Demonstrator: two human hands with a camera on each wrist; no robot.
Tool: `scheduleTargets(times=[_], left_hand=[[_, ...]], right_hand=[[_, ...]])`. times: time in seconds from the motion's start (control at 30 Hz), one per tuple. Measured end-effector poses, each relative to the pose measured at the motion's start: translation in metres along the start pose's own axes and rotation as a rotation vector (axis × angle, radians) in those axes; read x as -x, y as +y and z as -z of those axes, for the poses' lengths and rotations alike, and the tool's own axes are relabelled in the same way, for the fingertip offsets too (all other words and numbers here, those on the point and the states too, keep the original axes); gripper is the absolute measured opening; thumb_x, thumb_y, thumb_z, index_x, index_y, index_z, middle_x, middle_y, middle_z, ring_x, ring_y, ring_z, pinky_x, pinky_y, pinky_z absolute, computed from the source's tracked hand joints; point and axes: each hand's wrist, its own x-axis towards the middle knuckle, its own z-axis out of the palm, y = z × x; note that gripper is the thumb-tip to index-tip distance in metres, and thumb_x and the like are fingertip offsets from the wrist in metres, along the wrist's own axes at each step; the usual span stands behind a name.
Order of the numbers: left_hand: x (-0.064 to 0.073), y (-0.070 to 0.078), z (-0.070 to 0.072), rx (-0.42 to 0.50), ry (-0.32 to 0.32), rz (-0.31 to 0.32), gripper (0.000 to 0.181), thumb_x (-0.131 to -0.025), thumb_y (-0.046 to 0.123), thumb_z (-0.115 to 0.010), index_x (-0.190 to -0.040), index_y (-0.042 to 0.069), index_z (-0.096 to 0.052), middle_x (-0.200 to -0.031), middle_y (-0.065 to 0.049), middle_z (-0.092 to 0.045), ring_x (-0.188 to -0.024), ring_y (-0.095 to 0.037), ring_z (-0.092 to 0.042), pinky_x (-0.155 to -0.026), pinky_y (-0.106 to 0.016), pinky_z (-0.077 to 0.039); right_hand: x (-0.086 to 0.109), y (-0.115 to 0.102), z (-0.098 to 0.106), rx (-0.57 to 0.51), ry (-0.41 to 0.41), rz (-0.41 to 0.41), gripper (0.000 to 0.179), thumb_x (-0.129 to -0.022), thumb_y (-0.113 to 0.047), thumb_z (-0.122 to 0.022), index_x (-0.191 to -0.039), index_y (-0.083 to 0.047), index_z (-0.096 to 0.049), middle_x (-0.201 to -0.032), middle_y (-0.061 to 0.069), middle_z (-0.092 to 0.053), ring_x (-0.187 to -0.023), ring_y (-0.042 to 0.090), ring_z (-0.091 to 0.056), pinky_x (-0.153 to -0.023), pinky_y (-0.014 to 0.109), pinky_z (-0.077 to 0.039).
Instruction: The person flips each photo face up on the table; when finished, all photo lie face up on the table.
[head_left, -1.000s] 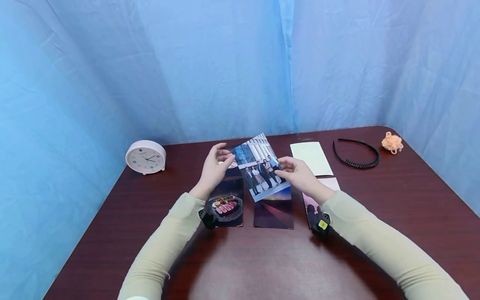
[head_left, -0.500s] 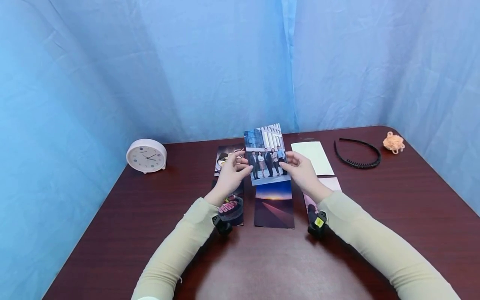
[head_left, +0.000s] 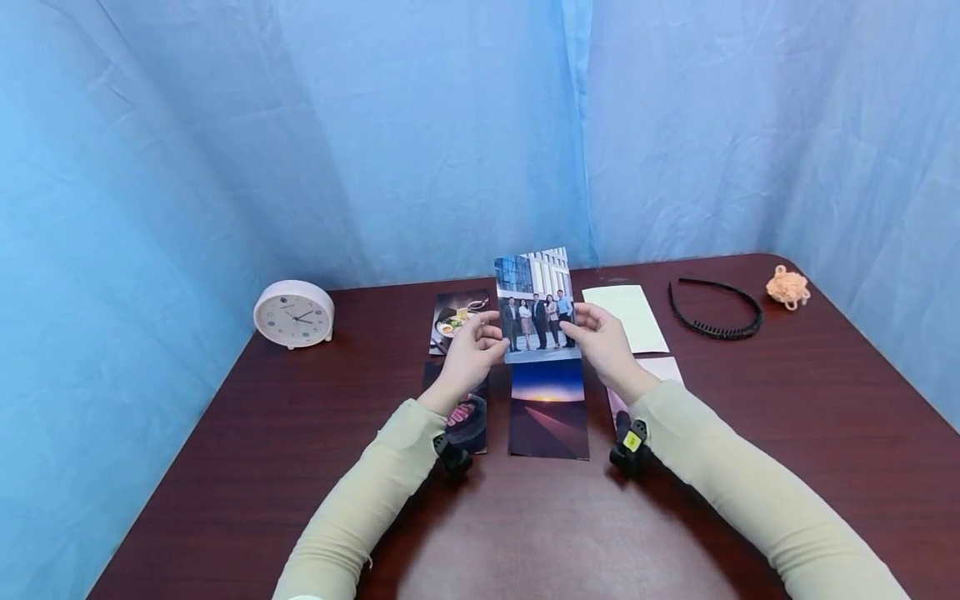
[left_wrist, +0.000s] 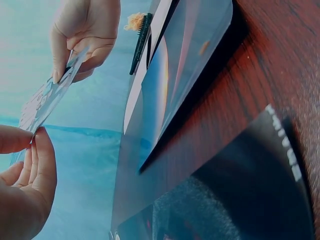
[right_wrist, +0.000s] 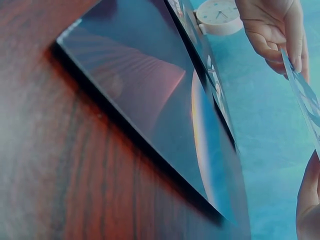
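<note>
A photo of several people in front of a building (head_left: 536,304) is held up by both hands over the table's far part. My left hand (head_left: 472,354) pinches its left edge between thumb and fingers; my right hand (head_left: 603,342) pinches the right edge. In the left wrist view the photo (left_wrist: 55,97) is seen nearly edge-on between the two hands. Just below it in the head view lies a sunset photo (head_left: 549,408). A photo of a noodle bowl (head_left: 450,321) and a dark food photo (head_left: 468,425) lie to the left, partly hidden by my left hand and wrist.
A pale blank card (head_left: 626,317) lies right of the hands, with a pinkish photo (head_left: 663,368) below it, partly covered by my right arm. A white clock (head_left: 293,314) stands at the back left. A black headband (head_left: 720,332) and a peach-coloured fuzzy hair tie (head_left: 787,287) lie back right.
The held photo has turned from slanted to nearly upright and moved slightly right and away, uncovering the sunset photo's upper part. My left hand has shifted right with it.
</note>
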Motion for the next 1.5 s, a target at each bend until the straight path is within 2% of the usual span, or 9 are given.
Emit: scheduleTargets(times=[0.13,0.3,0.43,0.57,0.83,0.97,1.13,1.37,1.5], left_hand=[[-0.001,-0.002,0.0,-0.004,0.011,0.009,0.048,-0.091,0.0,-0.058,-0.137,0.006,-0.045,-0.101,-0.012,-0.057,-0.082,-0.012,-0.057,-0.067,-0.026,-0.051],[-0.003,-0.004,0.002,0.003,0.036,0.039,0.048,-0.091,0.001,-0.059,-0.137,0.008,-0.046,-0.101,-0.011,-0.057,-0.082,-0.011,-0.057,-0.071,-0.028,-0.053],[-0.006,-0.007,0.002,0.012,0.065,0.054,0.049,-0.091,0.0,-0.059,-0.137,0.01,-0.046,-0.099,-0.009,-0.057,-0.083,-0.012,-0.057,-0.069,-0.026,-0.052],[-0.01,-0.009,0.002,0.0,0.083,0.067,0.05,-0.091,0.001,-0.059,-0.138,0.013,-0.047,-0.099,-0.008,-0.058,-0.084,-0.014,-0.058,-0.07,-0.027,-0.053],[-0.026,-0.015,0.0,0.023,0.094,0.088,0.047,-0.091,0.001,-0.059,-0.136,0.008,-0.05,-0.096,-0.008,-0.057,-0.081,-0.013,-0.059,-0.076,-0.031,-0.056],[-0.034,-0.017,-0.001,0.042,0.062,0.09,0.05,-0.089,-0.002,-0.061,-0.137,0.005,-0.048,-0.094,-0.008,-0.056,-0.079,-0.012,-0.058,-0.077,-0.033,-0.057],[-0.038,-0.02,-0.001,-0.004,0.005,0.086,0.059,-0.085,-0.005,-0.064,-0.139,0.004,-0.045,-0.096,-0.011,-0.057,-0.081,-0.013,-0.059,-0.08,-0.034,-0.056],[-0.047,-0.022,-0.003,-0.092,-0.006,0.111,0.059,-0.086,-0.001,-0.065,-0.14,0.005,-0.044,-0.091,-0.007,-0.057,-0.082,-0.016,-0.061,-0.08,-0.032,-0.056],[-0.052,-0.024,-0.003,-0.123,-0.024,0.127,0.058,-0.087,-0.001,-0.064,-0.141,0.004,-0.044,-0.087,-0.005,-0.055,-0.08,-0.016,-0.061,-0.081,-0.032,-0.056]], right_hand=[[-0.001,0.001,0.001,0.0,-0.035,-0.03,0.043,-0.093,-0.014,-0.06,-0.131,0.003,-0.05,-0.09,-0.005,-0.055,-0.074,0.002,-0.05,-0.062,0.016,-0.043],[0.001,0.002,0.005,-0.022,-0.14,-0.092,0.047,-0.094,-0.019,-0.058,-0.135,0.001,-0.045,-0.096,-0.002,-0.054,-0.078,0.003,-0.055,-0.07,0.021,-0.053],[0.003,0.006,0.007,-0.07,-0.212,-0.103,0.046,-0.095,-0.012,-0.055,-0.136,0.004,-0.041,-0.098,0.002,-0.055,-0.08,0.004,-0.059,-0.077,0.028,-0.056],[0.001,0.008,0.009,-0.095,-0.248,-0.096,0.045,-0.096,-0.004,-0.051,-0.137,0.006,-0.037,-0.094,0.0,-0.055,-0.079,0.005,-0.059,-0.077,0.027,-0.056],[-0.012,0.006,0.012,-0.085,-0.235,-0.109,0.045,-0.095,-0.003,-0.052,-0.137,0.007,-0.038,-0.09,-0.002,-0.053,-0.074,0.005,-0.057,-0.076,0.024,-0.056],[-0.018,0.005,0.013,-0.039,-0.225,-0.122,0.046,-0.095,-0.004,-0.052,-0.137,0.007,-0.038,-0.095,0.003,-0.053,-0.075,0.005,-0.056,-0.076,0.023,-0.055],[-0.022,0.007,0.013,0.004,-0.221,-0.148,0.046,-0.095,-0.004,-0.052,-0.138,0.007,-0.037,-0.1,0.008,-0.054,-0.076,0.005,-0.056,-0.08,0.025,-0.055],[-0.028,0.011,0.012,0.086,-0.204,-0.154,0.045,-0.094,-0.004,-0.054,-0.136,0.007,-0.04,-0.093,0.005,-0.054,-0.078,0.01,-0.057,-0.081,0.03,-0.055],[-0.033,0.013,0.011,0.118,-0.198,-0.164,0.044,-0.094,-0.004,-0.055,-0.135,0.008,-0.041,-0.098,0.01,-0.057,-0.079,0.012,-0.059,-0.079,0.029,-0.056]])
